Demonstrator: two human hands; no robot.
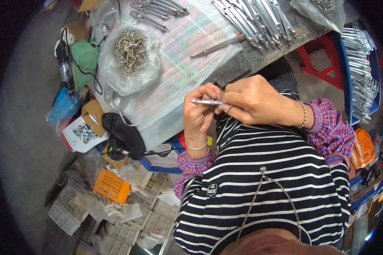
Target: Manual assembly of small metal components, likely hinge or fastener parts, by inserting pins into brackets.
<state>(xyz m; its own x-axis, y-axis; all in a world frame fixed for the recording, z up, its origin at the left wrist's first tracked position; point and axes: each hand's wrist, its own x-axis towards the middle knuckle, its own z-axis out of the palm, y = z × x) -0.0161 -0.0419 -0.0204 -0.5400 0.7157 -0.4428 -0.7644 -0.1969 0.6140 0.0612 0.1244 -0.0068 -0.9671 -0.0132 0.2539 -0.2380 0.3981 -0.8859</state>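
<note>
A slim silver metal bar [207, 102] is held level in front of my striped top. My left hand [195, 112] grips it from below, with thumb and fingers closed around its left and middle part. My right hand [257, 100] pinches at the bar's right end, its fingers curled and meeting the left fingertips. What the right fingertips press on is partly hidden. A pointed metal strip [217, 46] lies on the table just beyond the hands. To its left stands a clear plastic bag of small metal pins [130, 53].
Loose silver bars [255, 19] lie at the table's far edge, with more bars [153, 12] to their left. A blue bin of silver parts [349, 76] stands at right beside a red stool [317, 63]. At left are a green box [84, 59] and an orange basket [111, 186].
</note>
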